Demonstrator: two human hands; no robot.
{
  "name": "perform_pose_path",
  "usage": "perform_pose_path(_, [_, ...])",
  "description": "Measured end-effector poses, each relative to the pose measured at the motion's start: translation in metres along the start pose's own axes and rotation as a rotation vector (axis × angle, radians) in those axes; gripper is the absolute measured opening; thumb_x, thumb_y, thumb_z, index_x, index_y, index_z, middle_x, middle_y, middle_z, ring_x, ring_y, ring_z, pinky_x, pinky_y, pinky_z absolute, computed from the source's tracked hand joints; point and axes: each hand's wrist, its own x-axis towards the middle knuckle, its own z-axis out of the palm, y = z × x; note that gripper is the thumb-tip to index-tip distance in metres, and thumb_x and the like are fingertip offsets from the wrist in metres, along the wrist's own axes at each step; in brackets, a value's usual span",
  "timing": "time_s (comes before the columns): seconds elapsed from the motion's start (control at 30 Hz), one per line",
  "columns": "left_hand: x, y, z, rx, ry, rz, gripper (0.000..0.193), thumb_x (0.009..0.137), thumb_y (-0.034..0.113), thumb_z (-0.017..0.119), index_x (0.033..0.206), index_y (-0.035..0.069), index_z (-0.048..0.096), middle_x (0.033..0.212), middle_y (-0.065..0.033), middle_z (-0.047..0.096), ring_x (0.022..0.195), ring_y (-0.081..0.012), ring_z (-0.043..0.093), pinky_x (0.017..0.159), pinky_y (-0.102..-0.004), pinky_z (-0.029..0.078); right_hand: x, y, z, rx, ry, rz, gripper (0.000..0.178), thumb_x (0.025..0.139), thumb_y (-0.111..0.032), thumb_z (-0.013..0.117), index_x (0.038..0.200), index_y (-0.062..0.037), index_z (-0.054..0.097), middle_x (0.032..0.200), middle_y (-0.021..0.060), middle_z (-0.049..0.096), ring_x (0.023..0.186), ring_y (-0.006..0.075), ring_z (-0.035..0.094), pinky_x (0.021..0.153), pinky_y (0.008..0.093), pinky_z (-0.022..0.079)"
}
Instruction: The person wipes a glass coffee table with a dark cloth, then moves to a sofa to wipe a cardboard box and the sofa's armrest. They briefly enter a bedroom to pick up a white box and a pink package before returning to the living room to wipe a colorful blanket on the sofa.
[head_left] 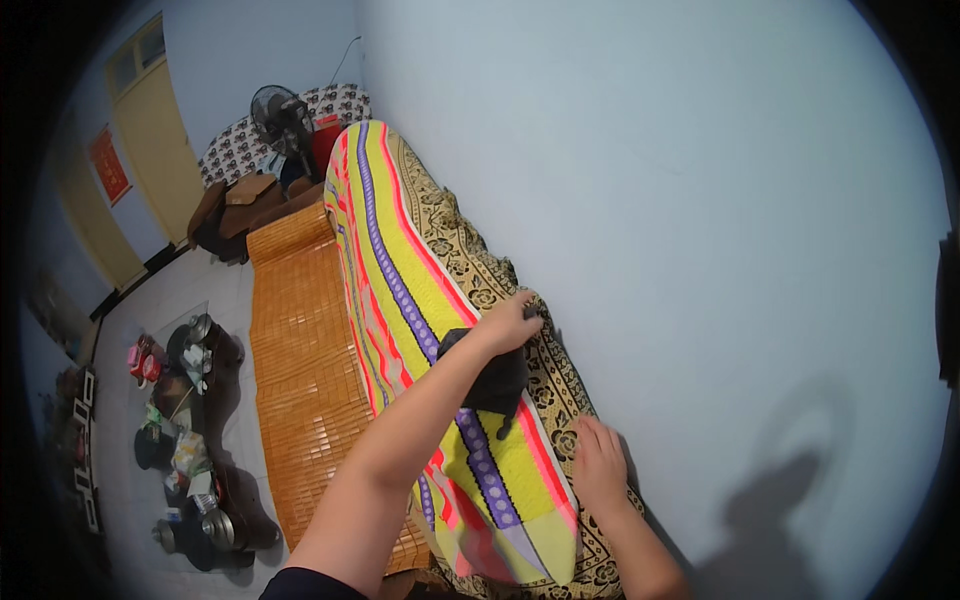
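A long sofa back runs along the wall, draped with a striped cover (412, 292) in yellow, red, white and purple. Beneath it shows a black-and-tan floral cloth (480, 290) along the wall side. My left hand (508, 324) reaches across the cover, its fingers closed on a crumpled black cloth (497, 385) that hangs over the striped fabric. What part it grips is partly hidden. Farther down, my right hand (600, 468) lies on the floral cloth near the wall, fingers stretched out, with nothing seen in it.
An orange-brown bamboo mat (300, 380) covers the seat on the left. Beyond it stands a glass table (215, 400) with pots and packages. A black fan (280, 115) and a brown bag (250, 190) are at the far end. The pale wall (720, 220) borders the right.
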Motion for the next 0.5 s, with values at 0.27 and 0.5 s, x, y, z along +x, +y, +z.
perform_pose_path(0.27, [-0.144,0.067,-0.075,-0.662,-0.237,-0.13,0.034,0.092,0.023,0.057,0.122,0.007,0.056,0.084,-0.0018,0.063,0.068,-0.0041,0.054,0.056,-0.0202,0.045,0.018,0.022,0.054,-0.051,0.125,0.059,0.029,0.084,-0.01,0.055,0.111,-0.0018,0.058,0.116,0.013,0.056,0.108,0.0336,0.051,0.094,0.0427,0.04])
perform_pose_path(0.5, [-0.216,0.073,-0.005,-0.803,-0.367,-0.208,0.029,0.096,0.03,0.052,0.112,0.007,0.058,0.078,0.0014,0.053,0.066,-0.0075,0.053,0.062,-0.0234,0.045,0.006,0.016,0.038,0.381,0.095,0.172,0.031,0.089,-0.015,0.053,0.116,0.0011,0.056,0.119,0.0149,0.056,0.111,0.032,0.052,0.098,0.0415,0.039])
